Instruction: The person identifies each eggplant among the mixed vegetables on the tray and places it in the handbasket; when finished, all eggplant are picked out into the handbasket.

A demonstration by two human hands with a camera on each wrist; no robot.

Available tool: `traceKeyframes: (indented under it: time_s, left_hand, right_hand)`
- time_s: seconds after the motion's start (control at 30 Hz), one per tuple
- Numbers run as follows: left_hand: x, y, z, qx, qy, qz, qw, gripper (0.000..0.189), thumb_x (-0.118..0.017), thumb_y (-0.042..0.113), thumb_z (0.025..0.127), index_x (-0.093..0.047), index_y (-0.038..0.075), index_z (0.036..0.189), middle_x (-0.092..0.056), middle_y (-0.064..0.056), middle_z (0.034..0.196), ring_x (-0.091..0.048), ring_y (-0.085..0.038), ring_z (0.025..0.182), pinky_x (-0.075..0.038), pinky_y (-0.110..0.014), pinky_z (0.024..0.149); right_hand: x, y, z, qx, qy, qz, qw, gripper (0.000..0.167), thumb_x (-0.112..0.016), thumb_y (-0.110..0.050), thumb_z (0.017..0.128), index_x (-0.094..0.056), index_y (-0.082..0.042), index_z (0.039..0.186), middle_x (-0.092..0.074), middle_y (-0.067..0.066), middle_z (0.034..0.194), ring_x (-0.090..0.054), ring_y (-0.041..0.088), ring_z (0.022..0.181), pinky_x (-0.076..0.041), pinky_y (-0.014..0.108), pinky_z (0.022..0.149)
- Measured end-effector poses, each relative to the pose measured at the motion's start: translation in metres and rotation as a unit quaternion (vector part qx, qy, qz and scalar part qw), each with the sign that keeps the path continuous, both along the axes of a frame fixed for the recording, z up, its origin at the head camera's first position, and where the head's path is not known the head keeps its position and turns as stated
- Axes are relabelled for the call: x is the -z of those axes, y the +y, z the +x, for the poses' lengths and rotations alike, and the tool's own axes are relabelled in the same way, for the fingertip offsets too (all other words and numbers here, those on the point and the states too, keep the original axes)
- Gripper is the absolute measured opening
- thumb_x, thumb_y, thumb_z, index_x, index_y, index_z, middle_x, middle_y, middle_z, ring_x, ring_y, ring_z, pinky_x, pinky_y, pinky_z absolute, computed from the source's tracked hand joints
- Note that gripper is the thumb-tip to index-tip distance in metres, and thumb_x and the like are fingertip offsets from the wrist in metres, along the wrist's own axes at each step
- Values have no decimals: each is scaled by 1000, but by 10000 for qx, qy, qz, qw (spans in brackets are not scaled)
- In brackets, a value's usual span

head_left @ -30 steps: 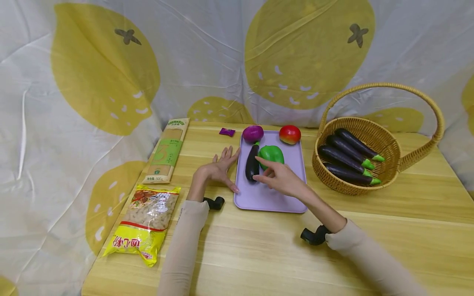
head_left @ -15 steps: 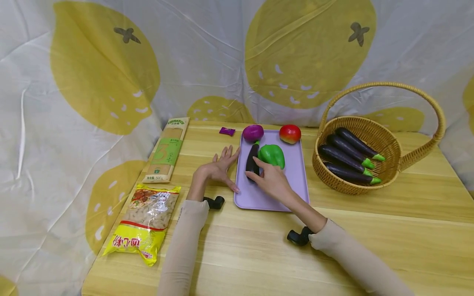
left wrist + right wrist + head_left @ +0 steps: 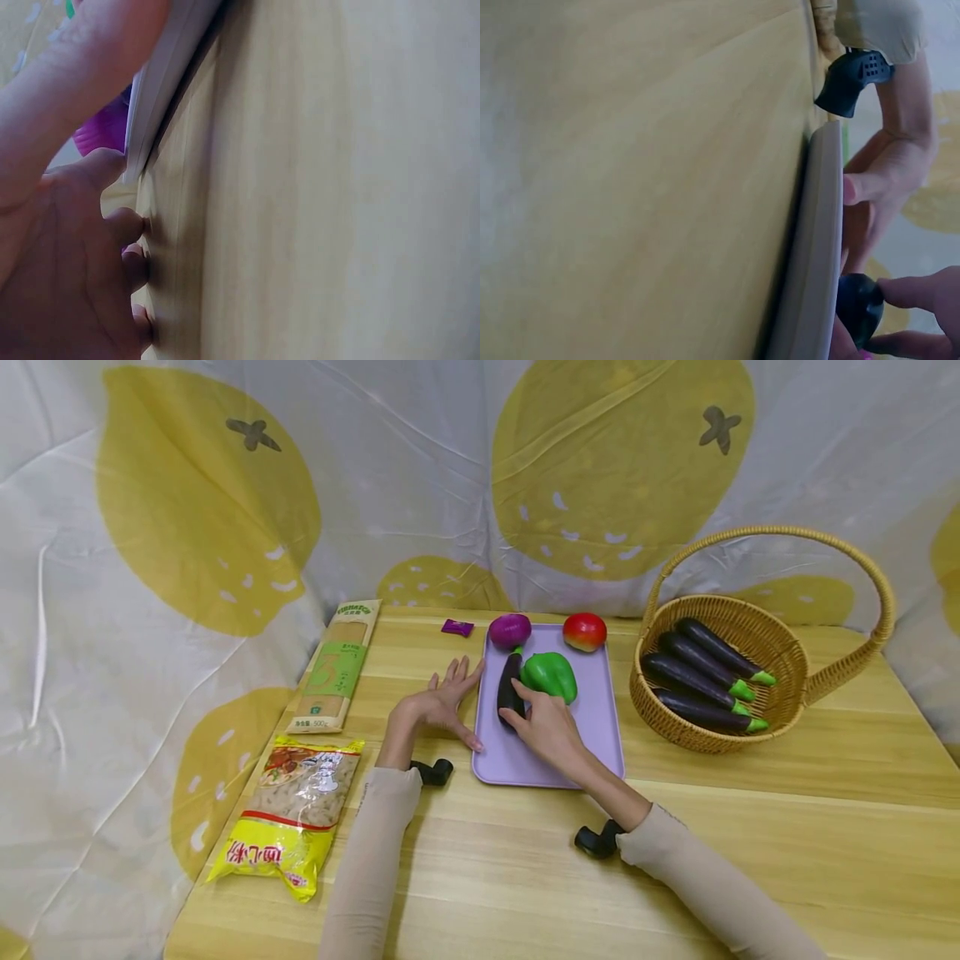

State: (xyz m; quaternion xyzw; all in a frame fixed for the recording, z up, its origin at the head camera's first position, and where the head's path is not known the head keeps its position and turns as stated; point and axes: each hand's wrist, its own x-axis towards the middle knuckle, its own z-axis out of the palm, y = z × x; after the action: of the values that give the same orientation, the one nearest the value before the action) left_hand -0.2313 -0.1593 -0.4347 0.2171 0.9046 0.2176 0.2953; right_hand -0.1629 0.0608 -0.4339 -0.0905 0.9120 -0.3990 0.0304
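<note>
On the lilac tray (image 3: 517,767) lies a dark eggplant (image 3: 510,693) with its green stem pointing away. My right hand (image 3: 551,727) pinches its lower part between thumb and forefinger; the right wrist view shows the eggplant's (image 3: 859,306) rounded end between these fingers. Just right of it is a green bell pepper (image 3: 552,675), partly behind that hand. My left hand (image 3: 442,703) has its fingers spread, with forefinger and thumb at the tray's left edge. From the left wrist, the other fingertips of the left hand (image 3: 60,255) rest on the table beside the tray.
A purple onion-like vegetable (image 3: 510,631) and a red fruit (image 3: 585,632) sit at the tray's far end. To the right stands a wicker basket (image 3: 795,681) holding several eggplants. A purple wrapped sweet (image 3: 457,627), noodle pack (image 3: 335,668) and yellow bag (image 3: 292,818) lie left.
My right hand has moved left, and its thumb and forefinger have gone from beside the eggplant to gripping it. The left hand stays at the tray's edge.
</note>
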Motion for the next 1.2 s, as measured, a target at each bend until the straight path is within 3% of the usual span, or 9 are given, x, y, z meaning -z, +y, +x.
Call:
traceKeyframes:
  time_s: [0.5, 0.87, 1.07, 1.2]
  left_hand:
    - [-1, 1, 0, -50, -29, -44, 10000, 146, -94, 47, 71, 15, 22, 166, 27, -16, 170, 30, -32, 158, 17, -58, 129]
    - [-2, 1, 0, -40, -12, -78, 10000, 146, -94, 47, 71, 15, 24, 166, 27, -15, 171, 30, -30, 158, 18, -57, 129]
    - [-2, 1, 0, -19, -15, -42, 10000, 147, -95, 47, 70, 14, 23, 166, 27, -16, 170, 29, -31, 158, 18, -58, 128]
    - [-1, 1, 0, -13, -23, -43, 10000, 146, -94, 47, 71, 14, 22, 166, 29, -16, 170, 30, -32, 158, 19, -58, 128]
  right_hand:
    - [-20, 10, 9, -238, -602, 106, 9978, 56, -74, -31, 96, -59, -13, 147, -53, -2, 53, -44, 10, 47, -31, 22, 46]
    - [-32, 29, 14, -727, -1035, -20, 9920, 53, -72, -27, 98, -58, -18, 149, -72, 15, 72, -59, 15, 54, -40, 25, 52]
    - [-36, 41, 14, -927, -1230, -20, 9881, 50, -70, -26, 99, -59, -21, 148, -73, 15, 78, -69, 26, 67, -42, 26, 57]
    - [-41, 51, 13, -1043, -1143, 67, 9879, 47, -70, -25, 99, -62, -21, 145, -75, 13, 88, -65, 21, 74, -44, 27, 61]
